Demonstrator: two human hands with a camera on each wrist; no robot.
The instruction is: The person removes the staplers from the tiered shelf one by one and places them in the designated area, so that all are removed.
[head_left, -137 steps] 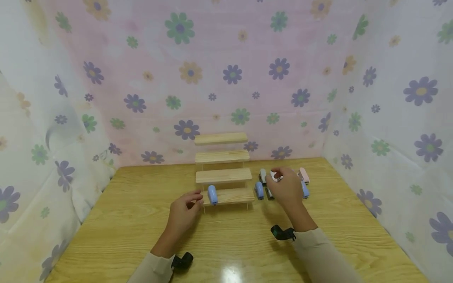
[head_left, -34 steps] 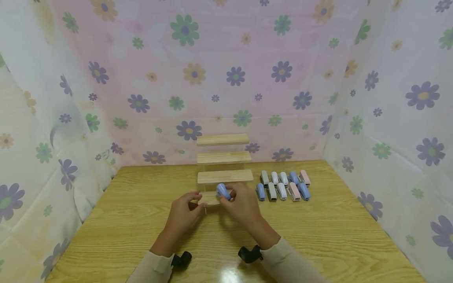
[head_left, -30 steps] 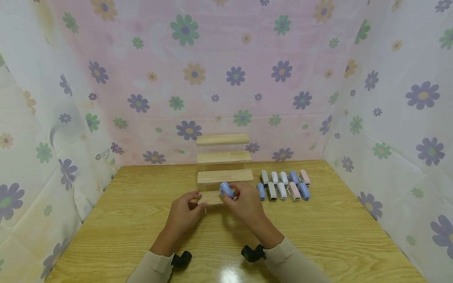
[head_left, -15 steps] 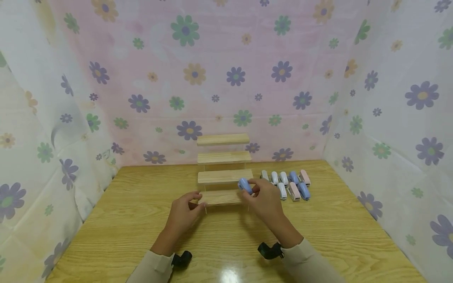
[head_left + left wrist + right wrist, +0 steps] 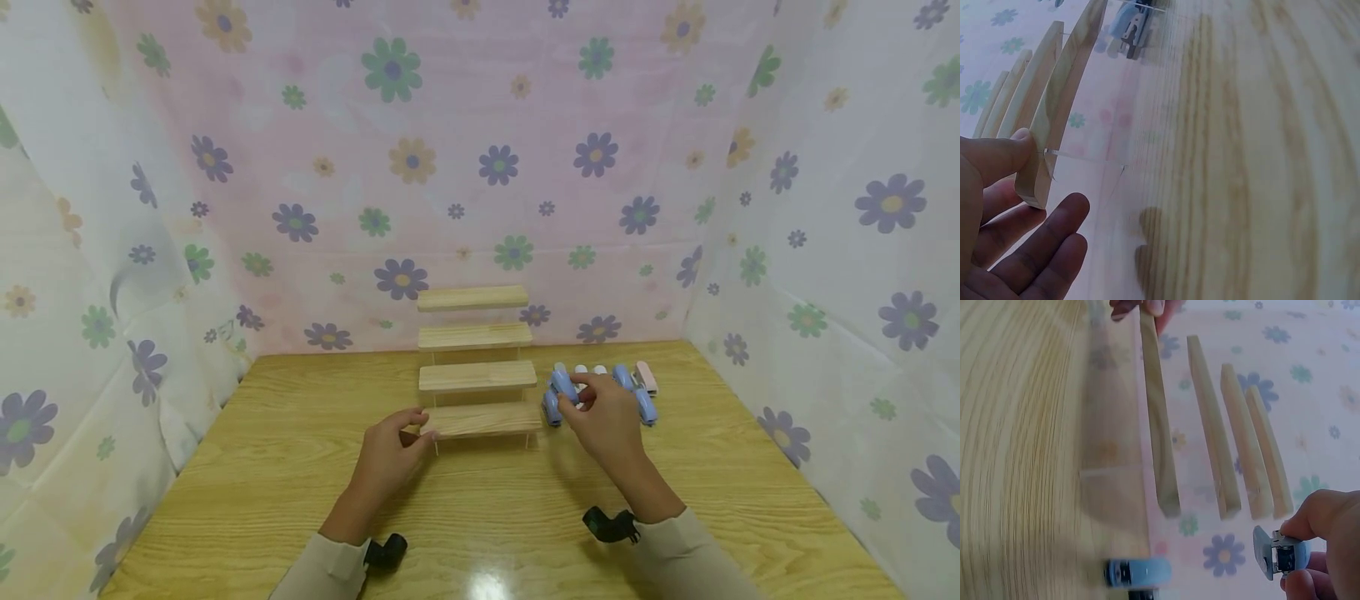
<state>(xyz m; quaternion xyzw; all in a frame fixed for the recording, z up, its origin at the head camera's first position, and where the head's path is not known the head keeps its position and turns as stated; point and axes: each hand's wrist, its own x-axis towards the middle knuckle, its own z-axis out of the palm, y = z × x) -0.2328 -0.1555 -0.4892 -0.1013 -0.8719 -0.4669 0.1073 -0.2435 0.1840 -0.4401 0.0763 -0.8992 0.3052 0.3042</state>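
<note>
A wooden display stand point(image 5: 480, 420) rises in stepped boards at mid-table. My left hand point(image 5: 390, 450) pinches the left end of its lowest board, thumb point(image 5: 1021, 139) on top and a finger beneath, as the left wrist view shows. Between thumb and fingers, my right hand point(image 5: 611, 417) holds a small blue stapler point(image 5: 564, 386), off to the right of the stand. In the head view it overlaps another blue stapler point(image 5: 552, 408) in the rows on the table. The right wrist view shows the held stapler point(image 5: 1264, 553) from its end, apart from the boards.
Two rows of small staplers stand right of the display stand, partly hidden by the right hand; a pink stapler point(image 5: 645, 377) and a blue stapler point(image 5: 646, 407) show at their right end. Flowered cloth point(image 5: 480, 167) encloses the wooden table point(image 5: 465, 517) behind and at both sides.
The blue stapler, earlier standing on the lowest board, has been gripped by the right hand and carried right, over the stapler rows. The left hand stays at the board's end.
</note>
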